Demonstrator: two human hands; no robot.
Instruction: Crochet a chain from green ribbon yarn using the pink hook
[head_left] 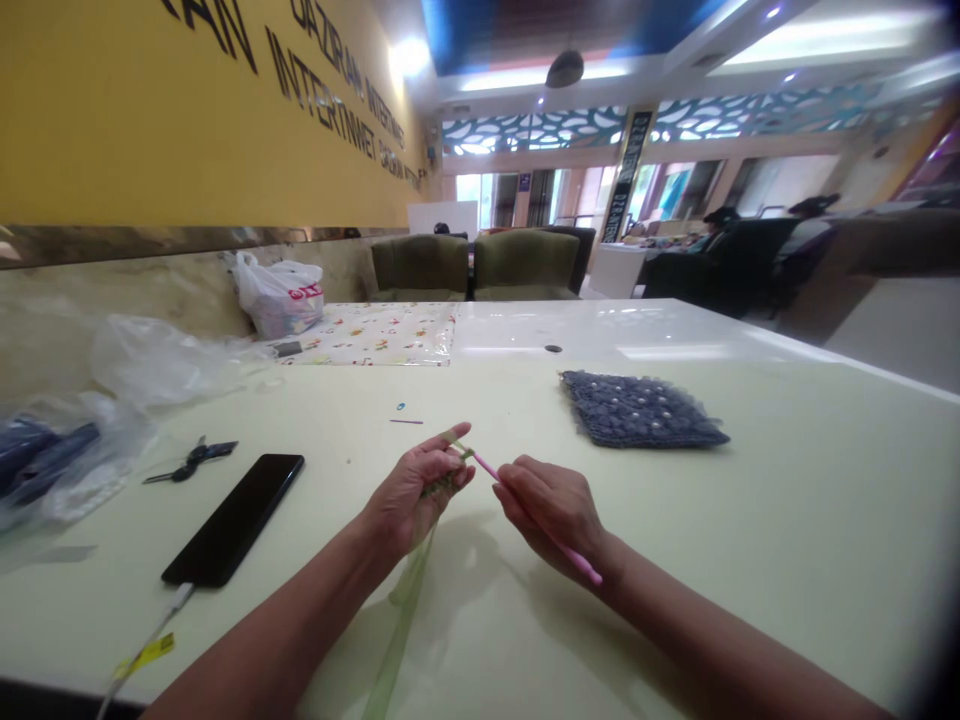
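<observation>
My left hand (427, 485) pinches a small piece of green crochet work (442, 484), its index finger stretched out with a strand over it. From under that hand a sheer green ribbon (405, 610) trails down to the table's near edge. My right hand (551, 500) is closed round a pink crochet hook (581, 566). The hook's tip meets the green work at my left fingertips. Most of the work is hidden by the left fingers.
Left of my arm lie a black phone (236, 520) on a charging cable (150, 640), small scissors (196, 458) and plastic bags (150, 365). Beyond my hands lie a thin needle (406, 421) and a blue clip (400, 406). A dark blue beaded pouch (641, 410) sits right.
</observation>
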